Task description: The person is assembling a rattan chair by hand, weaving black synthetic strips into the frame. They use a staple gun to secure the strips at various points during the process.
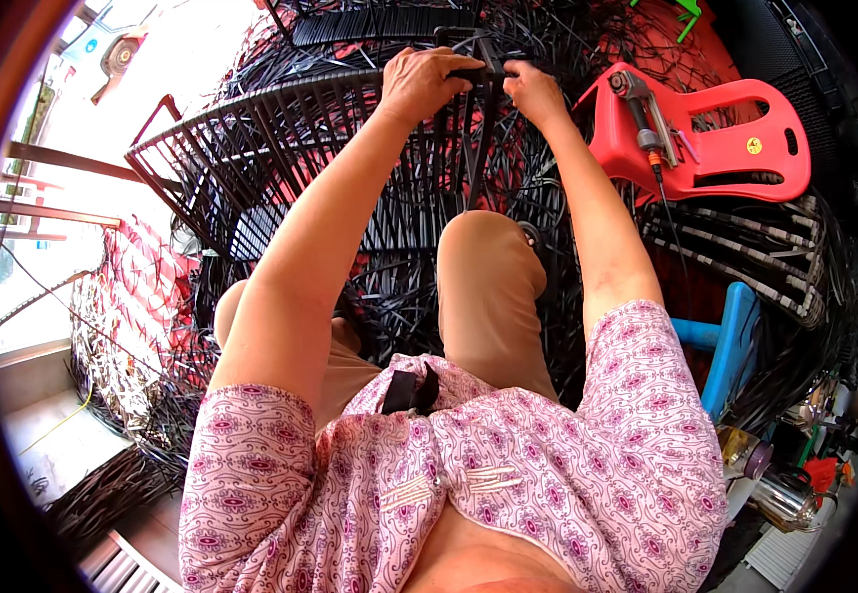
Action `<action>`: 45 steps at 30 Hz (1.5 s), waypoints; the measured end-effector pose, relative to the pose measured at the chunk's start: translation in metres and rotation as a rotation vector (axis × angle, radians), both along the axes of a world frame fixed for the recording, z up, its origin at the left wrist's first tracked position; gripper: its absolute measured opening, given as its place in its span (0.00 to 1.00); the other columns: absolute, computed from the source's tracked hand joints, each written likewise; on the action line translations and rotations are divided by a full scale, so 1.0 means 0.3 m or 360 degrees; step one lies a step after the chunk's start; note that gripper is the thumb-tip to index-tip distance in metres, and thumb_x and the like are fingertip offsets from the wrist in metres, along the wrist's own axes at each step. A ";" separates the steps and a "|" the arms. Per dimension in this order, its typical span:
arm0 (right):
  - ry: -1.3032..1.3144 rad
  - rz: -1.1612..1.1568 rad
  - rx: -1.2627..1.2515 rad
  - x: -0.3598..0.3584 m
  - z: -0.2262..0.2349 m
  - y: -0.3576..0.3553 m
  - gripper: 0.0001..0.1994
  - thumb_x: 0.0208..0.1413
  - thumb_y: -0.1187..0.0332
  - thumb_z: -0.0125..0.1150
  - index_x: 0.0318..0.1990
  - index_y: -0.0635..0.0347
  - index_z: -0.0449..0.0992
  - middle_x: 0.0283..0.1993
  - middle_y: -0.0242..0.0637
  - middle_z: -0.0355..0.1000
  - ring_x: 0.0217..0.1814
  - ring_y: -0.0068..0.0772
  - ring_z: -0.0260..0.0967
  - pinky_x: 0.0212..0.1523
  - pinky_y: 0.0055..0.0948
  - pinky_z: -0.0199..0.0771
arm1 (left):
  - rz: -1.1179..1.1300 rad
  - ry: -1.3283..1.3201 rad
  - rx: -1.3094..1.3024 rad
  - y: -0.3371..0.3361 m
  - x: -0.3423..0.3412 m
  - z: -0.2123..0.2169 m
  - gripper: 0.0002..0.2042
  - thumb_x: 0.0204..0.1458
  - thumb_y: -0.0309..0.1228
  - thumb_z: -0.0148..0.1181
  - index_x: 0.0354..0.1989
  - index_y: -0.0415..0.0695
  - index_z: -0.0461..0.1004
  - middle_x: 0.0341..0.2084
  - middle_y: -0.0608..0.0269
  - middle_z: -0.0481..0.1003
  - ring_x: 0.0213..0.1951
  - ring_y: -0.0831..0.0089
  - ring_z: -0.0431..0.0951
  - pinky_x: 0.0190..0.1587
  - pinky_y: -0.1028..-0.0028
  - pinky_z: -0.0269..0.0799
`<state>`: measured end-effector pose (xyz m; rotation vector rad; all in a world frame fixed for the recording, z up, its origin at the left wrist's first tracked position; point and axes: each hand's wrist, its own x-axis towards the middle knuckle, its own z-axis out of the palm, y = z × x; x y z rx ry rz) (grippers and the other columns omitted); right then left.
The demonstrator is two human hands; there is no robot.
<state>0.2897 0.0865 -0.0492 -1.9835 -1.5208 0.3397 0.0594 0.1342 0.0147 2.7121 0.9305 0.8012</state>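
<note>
In front of me stands a dark furniture frame (345, 99) wound with black plastic strips; its curved top rail runs from the left toward my hands. My left hand (421, 85) is closed at the right end of this rail, its fingers around a black strip by the corner. Just right of the corner post, my right hand (538, 93) is closed too, thumb and fingers pinching a black strip. A small gap separates the two hands. Where each strip ends is hidden by the fingers and the dark clutter.
Loose black strips (399, 316) cover the red floor around my legs. On the right, a red plastic chair (637, 148) carries a corded hand tool (637, 104). Beside my right arm is a blue plastic stool (730, 346); a metal flask (787, 496) stands lower right.
</note>
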 end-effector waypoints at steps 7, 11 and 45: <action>0.1011 -0.0131 0.0210 -0.119 0.005 -0.189 0.20 0.62 0.55 0.57 0.35 0.66 0.81 0.24 0.36 0.76 0.23 0.25 0.72 0.28 0.27 0.72 | -0.0013 -0.0088 0.0085 0.032 -0.023 -0.045 0.17 0.49 0.44 0.65 0.49 0.65 0.82 0.32 0.74 0.79 0.39 0.65 0.80 0.44 0.65 0.71; 0.1196 0.0026 0.0295 -0.266 0.119 -0.245 0.20 0.63 0.54 0.58 0.34 0.68 0.80 0.26 0.34 0.77 0.21 0.19 0.68 0.22 0.22 0.68 | -0.0042 -0.0107 0.0143 0.027 -0.017 -0.034 0.16 0.49 0.44 0.65 0.49 0.65 0.82 0.31 0.74 0.78 0.38 0.66 0.80 0.44 0.66 0.72; 0.1154 -0.0182 0.0498 -0.364 -0.009 -0.143 0.12 0.59 0.63 0.62 0.33 0.64 0.81 0.20 0.34 0.75 0.21 0.22 0.71 0.25 0.26 0.69 | -0.0176 0.0158 -0.0234 0.093 -0.030 0.001 0.21 0.50 0.46 0.64 0.53 0.55 0.79 0.46 0.62 0.80 0.48 0.59 0.80 0.50 0.63 0.73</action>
